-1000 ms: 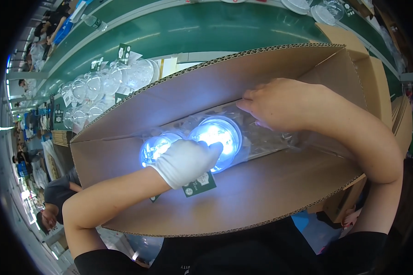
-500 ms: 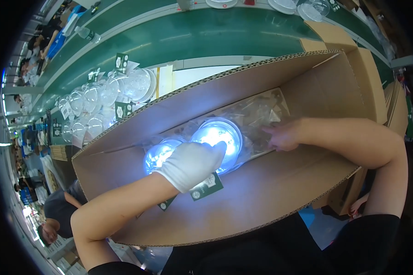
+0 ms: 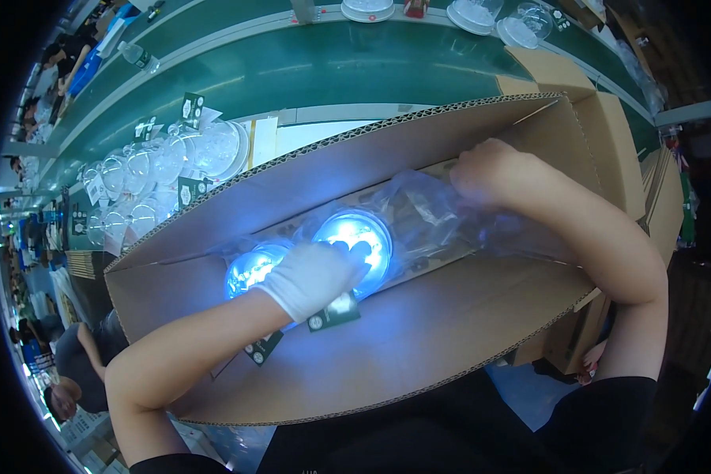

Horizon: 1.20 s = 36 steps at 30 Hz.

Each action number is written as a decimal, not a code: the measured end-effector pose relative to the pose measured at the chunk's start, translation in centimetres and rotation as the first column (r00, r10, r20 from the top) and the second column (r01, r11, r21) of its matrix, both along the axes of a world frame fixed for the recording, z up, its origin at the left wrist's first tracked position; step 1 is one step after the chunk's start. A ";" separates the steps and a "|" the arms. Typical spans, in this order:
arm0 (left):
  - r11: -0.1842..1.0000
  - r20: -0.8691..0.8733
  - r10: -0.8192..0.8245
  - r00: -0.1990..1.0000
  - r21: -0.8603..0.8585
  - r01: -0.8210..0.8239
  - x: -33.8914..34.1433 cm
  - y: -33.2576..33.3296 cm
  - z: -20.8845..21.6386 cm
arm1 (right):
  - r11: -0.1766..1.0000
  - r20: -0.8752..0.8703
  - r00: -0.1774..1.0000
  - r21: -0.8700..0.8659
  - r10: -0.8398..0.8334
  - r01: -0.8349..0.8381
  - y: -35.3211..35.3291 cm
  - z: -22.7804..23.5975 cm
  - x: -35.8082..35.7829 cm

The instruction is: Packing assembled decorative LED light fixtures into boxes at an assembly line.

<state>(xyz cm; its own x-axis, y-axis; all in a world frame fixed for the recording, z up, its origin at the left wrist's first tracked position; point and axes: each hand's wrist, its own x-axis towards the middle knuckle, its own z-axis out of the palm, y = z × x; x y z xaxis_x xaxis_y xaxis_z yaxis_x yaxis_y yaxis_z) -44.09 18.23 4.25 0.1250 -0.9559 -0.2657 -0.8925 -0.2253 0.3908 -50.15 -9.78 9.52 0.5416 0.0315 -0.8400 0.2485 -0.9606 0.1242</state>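
Inside the long cardboard box, my left hand, in a white glove, lies over a brightly lit clear globe, its fingers curled onto the near side. A second lit globe sits just left of it. Green tags hang below the globes. My bare right hand is closed at the box's far wall, gripping a clear plastic bag. The bag spreads across the bottom between my right hand and the lit globe. My right fingertips are partly hidden.
Several unlit clear globes with green tags stand beyond the box at left. A green conveyor belt runs behind, with a plastic bottle on it. More clear globes sit at far right. A person is at lower left.
My right hand has moved from the box's bottom to its far wall, drawing the plastic bag up and spreading it. My left hand stays on the lit globe. The whole view has shifted slightly.
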 end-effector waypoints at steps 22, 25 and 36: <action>0.993 0.210 -0.069 0.975 -0.075 0.086 -0.2 -0.7 -3.2 | 0.944 0.087 0.985 0.309 -0.150 0.117 3.0 -0.9 2.6; 0.964 0.245 -0.067 0.967 -0.233 0.126 -0.1 -3.5 -2.9 | 0.959 0.146 0.968 0.229 -0.202 0.166 2.1 0.4 2.0; 0.896 0.137 -0.153 0.979 -0.398 0.196 1.0 -2.3 -3.3 | 0.884 0.178 0.953 0.445 -0.245 0.144 2.5 9.0 -1.9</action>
<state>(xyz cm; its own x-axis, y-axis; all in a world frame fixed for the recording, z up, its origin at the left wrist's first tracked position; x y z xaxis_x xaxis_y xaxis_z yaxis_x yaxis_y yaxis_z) -43.14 15.92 0.97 -0.0485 -0.9864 0.1569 -0.9416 0.0976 0.3223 -52.03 -7.31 18.57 0.7445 0.2302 -0.6267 0.0657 -0.9594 -0.2743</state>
